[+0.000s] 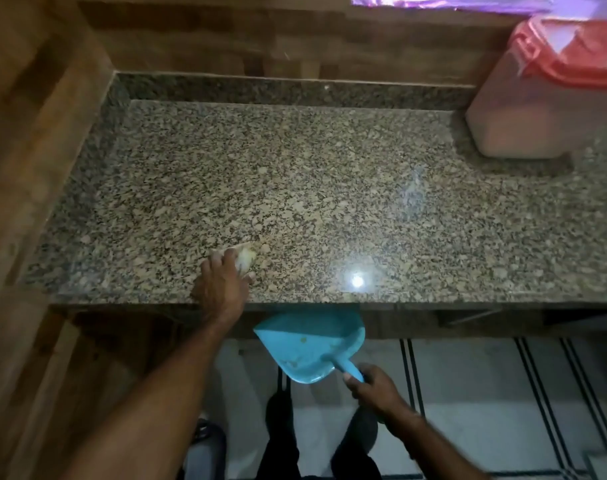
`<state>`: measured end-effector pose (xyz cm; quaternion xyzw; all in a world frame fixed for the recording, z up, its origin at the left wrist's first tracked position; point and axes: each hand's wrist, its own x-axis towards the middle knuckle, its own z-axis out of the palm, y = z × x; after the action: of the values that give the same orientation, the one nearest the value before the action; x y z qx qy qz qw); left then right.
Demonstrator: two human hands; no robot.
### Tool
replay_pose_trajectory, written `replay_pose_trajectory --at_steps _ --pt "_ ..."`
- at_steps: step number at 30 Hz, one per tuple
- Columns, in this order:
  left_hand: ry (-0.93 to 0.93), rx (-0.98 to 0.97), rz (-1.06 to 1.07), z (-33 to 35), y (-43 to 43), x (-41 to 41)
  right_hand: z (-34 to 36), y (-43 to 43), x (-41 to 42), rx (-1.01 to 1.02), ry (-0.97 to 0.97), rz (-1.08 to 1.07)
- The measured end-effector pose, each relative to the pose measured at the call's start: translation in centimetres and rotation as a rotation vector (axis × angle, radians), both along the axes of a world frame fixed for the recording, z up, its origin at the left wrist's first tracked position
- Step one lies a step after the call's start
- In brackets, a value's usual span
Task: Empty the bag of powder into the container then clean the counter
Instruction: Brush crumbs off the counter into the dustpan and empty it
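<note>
Two hands busy: left hand (222, 289) fingers press cloth (243, 256) on counter (329, 202); right hand (374, 389) grips dustpan (309, 344)

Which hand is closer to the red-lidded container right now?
Right. The right hand holds the blue dustpan below the counter edge, well short of the container at the far right corner. The left hand presses a cloth farther left.
</note>
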<state>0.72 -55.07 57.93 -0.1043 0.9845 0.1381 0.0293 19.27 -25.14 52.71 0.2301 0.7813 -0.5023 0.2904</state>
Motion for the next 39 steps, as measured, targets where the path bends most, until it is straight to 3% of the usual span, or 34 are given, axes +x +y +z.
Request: replay_pose_trajectory --at_steps 6,12,15,19,21,24,28,30,35,37,39 --pt "0.010 0.230 0.091 0.7 2.0 -1.9 0.5 0.3 2.1 0.001 0.005 -0.092" --pt "-0.048 0.199 -0.061 0.4 8.3 -0.8 0.9 4.3 4.8 0.073 -0.002 -0.206" --pt "-0.122 0.171 -0.235 0.2 14.5 0.2 0.8 6.7 6.3 0.104 -0.011 -0.355" --pt "-0.255 0.167 -0.626 0.8 23.6 0.4 0.2 10.0 7.5 0.128 0.005 -0.506" --pt "-0.235 0.191 -0.572 1.1 25.8 -0.1 0.1 11.6 8.1 0.132 0.026 -0.558" --pt "-0.092 0.245 -0.257 1.2 23.8 -2.2 -0.2 14.6 8.3 0.145 0.020 -0.582" --pt "-0.058 0.096 -0.036 0.5 22.1 -3.5 -0.7 19.6 7.4 0.099 0.028 -0.594" --pt "-0.048 0.074 -0.136 0.2 26.4 -1.5 -1.0 22.0 7.0 0.093 0.030 -0.565" --pt "-0.131 0.148 -0.642 1.3 40.9 1.8 -1.2 27.6 5.6 0.021 0.051 -0.537" --pt "-0.110 0.182 -0.619 2.3 42.4 1.2 -0.9 29.8 5.3 0.000 0.050 -0.488" --pt "-0.018 0.139 -0.409 2.9 41.1 0.0 -0.6 32.1 5.4 -0.023 0.036 -0.485"
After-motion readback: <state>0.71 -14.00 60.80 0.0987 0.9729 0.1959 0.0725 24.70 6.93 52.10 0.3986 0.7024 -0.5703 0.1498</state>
